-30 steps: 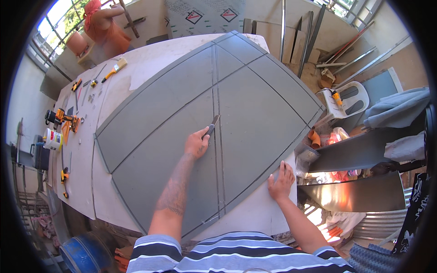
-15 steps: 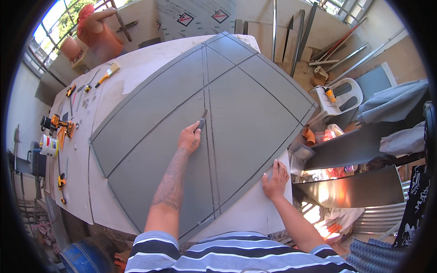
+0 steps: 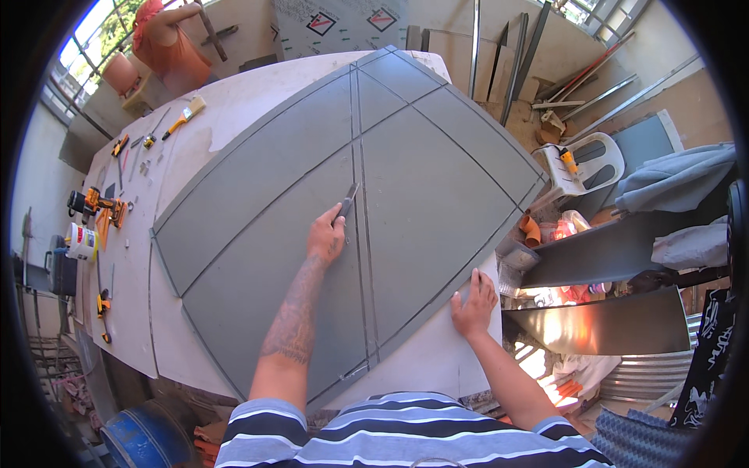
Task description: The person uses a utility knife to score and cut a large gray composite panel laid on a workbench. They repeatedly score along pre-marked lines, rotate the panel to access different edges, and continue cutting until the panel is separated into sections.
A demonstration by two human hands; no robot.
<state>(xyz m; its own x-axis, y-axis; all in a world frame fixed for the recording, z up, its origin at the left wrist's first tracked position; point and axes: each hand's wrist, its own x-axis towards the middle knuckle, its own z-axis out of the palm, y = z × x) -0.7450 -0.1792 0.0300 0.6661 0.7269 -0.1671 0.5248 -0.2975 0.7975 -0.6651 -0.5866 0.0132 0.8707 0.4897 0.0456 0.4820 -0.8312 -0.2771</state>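
A large grey panel (image 3: 257, 288) with dark grooves and narrow strips along its edges lies across a white table. Over the panel's middle, my left hand (image 3: 326, 235) is closed around the handle of a cutter knife (image 3: 347, 201). The blade points away from me, close to the double groove running down the sheet. My right hand (image 3: 473, 306) rests with fingers stretched out by the panel's near right edge, partly over the white tabletop. It holds nothing that I can see.
On the left of the white table (image 3: 125, 320) lie a cordless drill (image 3: 95, 204), a brush (image 3: 186, 117), a white tub (image 3: 81, 242) and several small tools. A white plastic chair (image 3: 597, 156) stands right. Metal sheets and profiles lean around it. Another person (image 3: 173, 51) is at the far left.
My left hand keeps hold of the knife and has hardly shifted. The right hand stays by the panel's edge. The whole view has moved slightly.
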